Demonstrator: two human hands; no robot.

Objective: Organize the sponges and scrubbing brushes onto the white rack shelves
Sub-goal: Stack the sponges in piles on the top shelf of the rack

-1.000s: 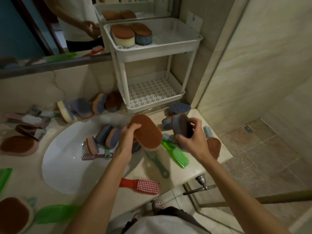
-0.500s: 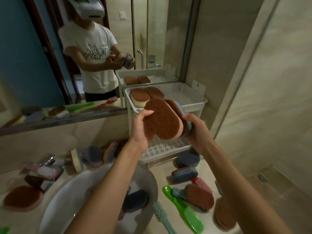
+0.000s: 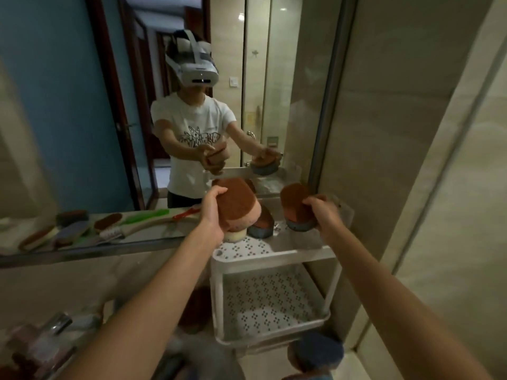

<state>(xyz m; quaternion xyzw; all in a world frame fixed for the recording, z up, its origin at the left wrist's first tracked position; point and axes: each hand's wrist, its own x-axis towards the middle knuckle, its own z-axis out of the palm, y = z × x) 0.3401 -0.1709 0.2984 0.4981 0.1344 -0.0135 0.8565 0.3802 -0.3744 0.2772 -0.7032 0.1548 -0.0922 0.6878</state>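
Observation:
My left hand [image 3: 212, 208] grips a brown-topped pink sponge [image 3: 237, 205] above the left side of the white rack's top shelf [image 3: 247, 249]. My right hand [image 3: 321, 212] holds a brown-topped blue sponge [image 3: 295, 207] over the shelf's right side. Two sponges lie on the top shelf below the pink one: a yellow-based one [image 3: 234, 235] and a blue-based one [image 3: 262, 224]. The lower shelf [image 3: 271, 305] holds nothing that I can see.
A blue sponge [image 3: 315, 352] lies on the counter in front of the rack. The mirror [image 3: 82, 133] behind reflects the person, brushes and sponges. A tiled wall [image 3: 411, 160] closes the right side. The chrome tap [image 3: 52, 329] shows at the lower left.
Both hands have risen from the counter to above the top shelf and spread apart, each carrying its sponge. The view has tilted up towards the mirror.

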